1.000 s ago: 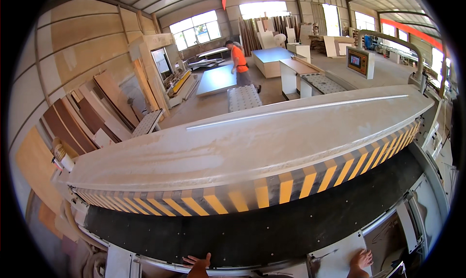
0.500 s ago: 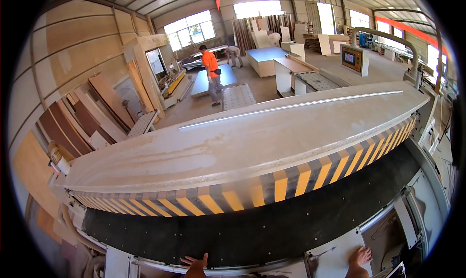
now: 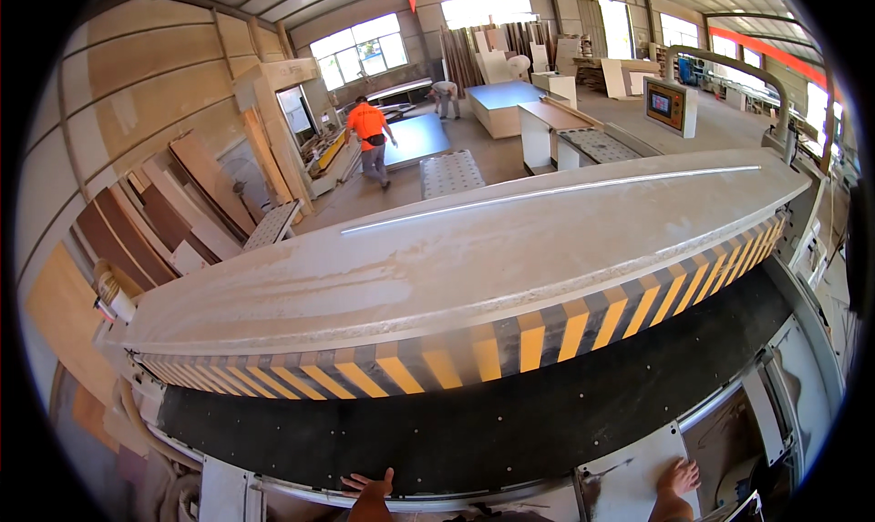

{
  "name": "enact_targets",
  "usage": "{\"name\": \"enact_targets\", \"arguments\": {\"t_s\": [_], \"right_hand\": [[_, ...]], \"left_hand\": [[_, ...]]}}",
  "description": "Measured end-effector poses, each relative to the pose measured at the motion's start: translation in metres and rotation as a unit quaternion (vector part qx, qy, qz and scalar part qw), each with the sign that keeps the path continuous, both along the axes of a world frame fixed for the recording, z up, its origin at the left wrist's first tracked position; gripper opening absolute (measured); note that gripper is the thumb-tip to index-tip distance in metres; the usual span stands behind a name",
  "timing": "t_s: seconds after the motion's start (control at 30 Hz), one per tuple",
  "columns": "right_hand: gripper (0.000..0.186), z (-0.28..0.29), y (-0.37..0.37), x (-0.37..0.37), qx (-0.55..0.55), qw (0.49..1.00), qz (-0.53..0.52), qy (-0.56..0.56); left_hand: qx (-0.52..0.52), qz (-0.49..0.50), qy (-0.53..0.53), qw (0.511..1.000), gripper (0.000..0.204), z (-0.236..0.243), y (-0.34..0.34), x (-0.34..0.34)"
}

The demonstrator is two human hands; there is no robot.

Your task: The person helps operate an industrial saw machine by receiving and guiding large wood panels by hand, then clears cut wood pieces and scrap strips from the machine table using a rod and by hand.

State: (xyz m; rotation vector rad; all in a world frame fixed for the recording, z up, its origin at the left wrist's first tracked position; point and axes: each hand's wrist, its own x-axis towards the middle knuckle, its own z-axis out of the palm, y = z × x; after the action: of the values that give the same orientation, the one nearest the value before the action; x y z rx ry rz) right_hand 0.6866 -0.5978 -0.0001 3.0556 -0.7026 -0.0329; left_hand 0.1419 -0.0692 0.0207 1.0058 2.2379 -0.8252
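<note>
My left hand [image 3: 369, 487] rests at the near edge of a black bed [image 3: 447, 445] dotted with small pale studs. Its fingers are spread and nothing is in it. Off to the right, my right hand [image 3: 677, 478] lies on a white machine panel [image 3: 629, 481], beside an opening in the frame. Its fingers are stretched out and hold nothing. Beyond the black bed runs a beam striped in yellow and black [image 3: 392, 373], under a long dusty grey cover [image 3: 437, 258]. A thin silvery strip [image 3: 547, 191] lies along that cover.
A control box with a screen [image 3: 670, 107] hangs from a bent arm at the right. Past the machine, a person in an orange top [image 3: 367, 126] stands by a blue-topped stack [image 3: 416, 139]. Boards [image 3: 164, 208] lean against the left wall; a hose [image 3: 146, 426] runs down the left side.
The person in orange has moved left and turned, now bending beside the stack. My view has shifted very slightly. Both my hands stay in place.
</note>
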Motion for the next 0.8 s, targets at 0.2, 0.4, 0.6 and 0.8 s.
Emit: {"name": "enact_targets", "arguments": {"t_s": [0.2, 0.4, 0.6, 0.8], "right_hand": [[0.057, -0.001, -0.003, 0.000, 0.018, 1.000, 0.014, -0.016], [0.056, -0.001, -0.002, 0.000, 0.029, 0.999, 0.012, -0.020], [0.056, -0.006, -0.003, 0.002, 0.019, 1.000, 0.007, -0.023], [0.057, 0.001, 0.001, 0.001, 0.028, 0.999, 0.006, -0.017]], "left_hand": [[0.011, 0.032, 0.013, 0.999, 0.149, 0.000, 0.000, 0.006], [0.018, -0.005, 0.035, 0.999, 0.151, 0.005, -0.004, 0.008], [0.011, -0.003, 0.034, 0.999, 0.151, -0.001, -0.002, 0.004], [0.024, -0.011, 0.025, 0.999, 0.151, -0.007, -0.002, 0.006]]}}
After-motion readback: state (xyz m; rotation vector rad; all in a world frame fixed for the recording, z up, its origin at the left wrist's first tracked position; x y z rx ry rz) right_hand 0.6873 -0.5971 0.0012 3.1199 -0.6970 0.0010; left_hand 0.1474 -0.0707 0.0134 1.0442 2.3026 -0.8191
